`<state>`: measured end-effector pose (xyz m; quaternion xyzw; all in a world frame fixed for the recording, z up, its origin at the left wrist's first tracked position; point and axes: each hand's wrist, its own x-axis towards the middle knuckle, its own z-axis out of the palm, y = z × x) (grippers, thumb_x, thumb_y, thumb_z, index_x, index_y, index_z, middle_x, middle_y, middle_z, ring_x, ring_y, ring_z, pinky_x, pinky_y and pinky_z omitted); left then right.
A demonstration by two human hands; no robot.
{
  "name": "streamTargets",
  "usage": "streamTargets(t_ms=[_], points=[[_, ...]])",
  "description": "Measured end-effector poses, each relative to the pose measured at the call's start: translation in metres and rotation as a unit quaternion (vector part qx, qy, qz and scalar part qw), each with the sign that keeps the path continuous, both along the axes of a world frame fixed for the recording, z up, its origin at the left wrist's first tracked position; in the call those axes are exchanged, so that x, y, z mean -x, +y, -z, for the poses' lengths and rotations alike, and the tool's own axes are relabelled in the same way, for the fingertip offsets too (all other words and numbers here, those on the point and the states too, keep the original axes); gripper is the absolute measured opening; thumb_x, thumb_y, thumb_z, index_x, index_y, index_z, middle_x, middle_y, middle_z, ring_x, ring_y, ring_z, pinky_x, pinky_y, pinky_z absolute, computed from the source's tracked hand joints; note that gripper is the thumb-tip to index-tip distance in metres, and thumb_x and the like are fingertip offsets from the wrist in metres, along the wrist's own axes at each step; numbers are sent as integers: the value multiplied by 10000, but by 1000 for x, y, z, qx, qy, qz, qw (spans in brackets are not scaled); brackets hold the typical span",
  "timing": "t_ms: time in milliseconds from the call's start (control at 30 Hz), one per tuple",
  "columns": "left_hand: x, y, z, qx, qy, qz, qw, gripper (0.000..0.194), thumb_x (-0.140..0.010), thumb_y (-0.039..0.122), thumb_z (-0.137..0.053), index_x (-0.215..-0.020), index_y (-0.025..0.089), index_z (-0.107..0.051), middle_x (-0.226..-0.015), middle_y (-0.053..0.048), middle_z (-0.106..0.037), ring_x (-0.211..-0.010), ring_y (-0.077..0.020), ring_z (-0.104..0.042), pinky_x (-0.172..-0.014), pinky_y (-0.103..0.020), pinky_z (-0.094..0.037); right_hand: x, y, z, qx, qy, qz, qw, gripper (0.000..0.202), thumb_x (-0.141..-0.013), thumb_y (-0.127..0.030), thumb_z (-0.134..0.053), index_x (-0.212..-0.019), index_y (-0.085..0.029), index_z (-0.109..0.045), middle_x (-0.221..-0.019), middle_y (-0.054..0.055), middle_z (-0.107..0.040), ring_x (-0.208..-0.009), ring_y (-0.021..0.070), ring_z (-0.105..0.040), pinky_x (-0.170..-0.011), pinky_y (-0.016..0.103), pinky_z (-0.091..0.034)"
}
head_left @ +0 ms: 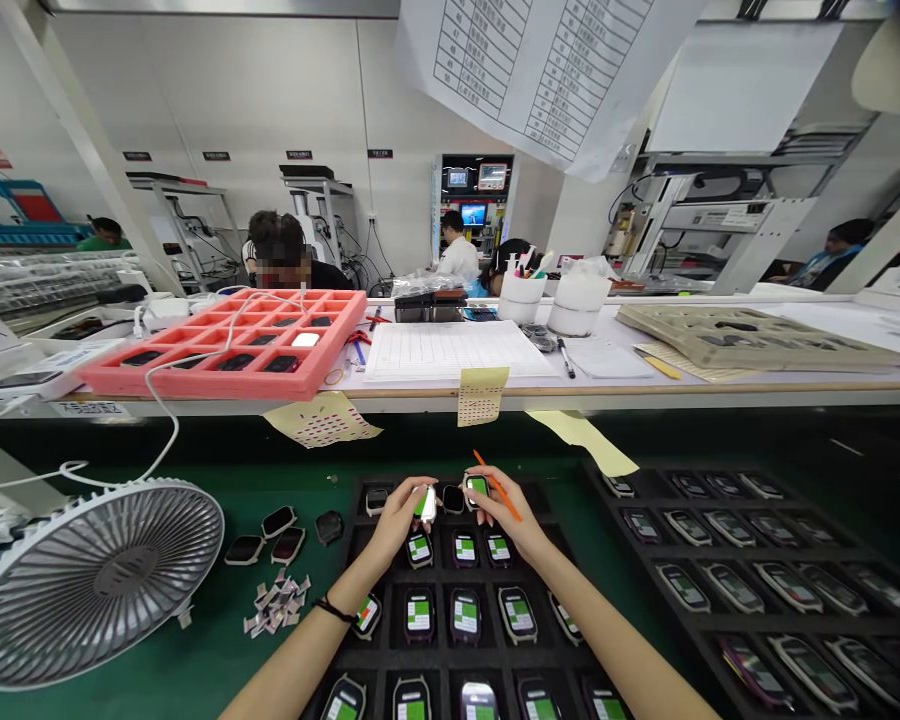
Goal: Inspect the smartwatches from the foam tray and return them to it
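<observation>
My left hand [394, 520] is closed on a smartwatch [425, 504] whose screen glows white and green. Another smartwatch [478, 486] with a green and white screen is gripped by the fingers of my right hand [508, 510]. A thin orange stick [501, 490] also sits in that hand, slanting across the fingers. Both hands are over the far rows of a black compartment tray [379, 580]. Between them lies a dark-screened watch [453, 499]. Nearer rows hold several watches with lit screens, such as the watch [466, 614] in the middle; my forearms partly cover some.
A second black tray [637, 575] of watches lies at right. To the left are a fan [112, 580], loose watch bodies [277, 522] and a heap of small silvery pieces [277, 603]. Above, a shelf [420, 398] carries a pink foam tray [315, 375], papers and a beige tray [757, 345].
</observation>
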<state>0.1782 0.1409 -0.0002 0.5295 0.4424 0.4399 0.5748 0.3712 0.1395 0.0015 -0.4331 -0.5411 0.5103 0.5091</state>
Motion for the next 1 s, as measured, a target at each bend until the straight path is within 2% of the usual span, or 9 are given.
streamTargets(t_ms=[167, 367, 500, 600, 667, 800, 867, 1000], points=[[0, -2, -1, 1, -4, -3, 1000, 420, -785, 532, -547, -1005, 178, -595, -778, -18, -635, -515, -110, -540, -462, -208, -313, 1, 1, 1, -13, 14, -38, 999, 448, -709, -380, -719, -1085, -208, -548, -818, 17, -594, -541, 124, -598, -404, 211, -401], [0, 0, 0, 0, -5, -3, 1000, 435, -769, 545, -564, -1003, 180, -599, -782, -18, -635, -516, -107, -543, -462, -204, -323, 1, 2, 5, -19, 31, -59, 998, 509, -753, -363, -675, -1212, -245, -493, -985, 66, -585, -673, 175, -649, -460, 248, -486], [0, 1, 1, 0, -2, -3, 1000, 423, -774, 537, -562, -1002, 182, -603, -786, -21, -640, -509, -108, -546, -454, -204, -320, 1, 2, 7, -17, 53, -73, 996, 499, -792, -374, -626, -1257, -270, -477, -1103, 93, -559, -714, 171, -643, -496, 263, -509], [0, 0, 2, -1, -3, -5, 1000, 416, -777, 531, -561, -1001, 184, -606, -788, -24, -642, -514, -110, -547, -455, -206, -325, 2, 0, 6, -15, 68, -70, 995, 448, -812, -394, -593, -1238, -281, -511, -1188, 101, -540, -669, 143, -618, -502, 276, -514], [0, 0, 2, 0, -3, -5, 1000, 416, -776, 529, -564, -1002, 183, -607, -791, -25, -641, -515, -110, -547, -455, -205, -324, 2, 0, 5, -10, 66, -60, 996, 438, -803, -389, -607, -1219, -276, -528, -1168, 95, -555, -643, 136, -611, -490, 273, -505], [0, -1, 0, 0, -4, -3, 1000, 413, -780, 523, -562, -1008, 181, -603, -793, -24, -640, -513, -105, -546, -456, -200, -323, 1, 2, 4, -4, 36, -37, 999, 511, -740, -354, -695, -1205, -235, -519, -846, 31, -614, -617, 155, -612, -447, 243, -461], [0, -1, -1, 2, -1, -1, 1000, 411, -783, 522, -558, -1009, 181, -600, -792, -26, -642, -514, -106, -547, -459, -201, -324, 1, 3, 5, -6, 25, -24, 999, 511, -717, -351, -720, -1173, -217, -531, -756, 7, -607, -572, 140, -591, -429, 230, -444], [0, 0, 0, 9, 5, -1, 1000, 425, -772, 538, -562, -1010, 187, -592, -788, -25, -643, -515, -111, -543, -464, -207, -326, 1, 2, 5, -11, 39, -25, 999, 479, -722, -363, -715, -1149, -224, -549, -829, 29, -627, -565, 133, -594, -422, 230, -453]])
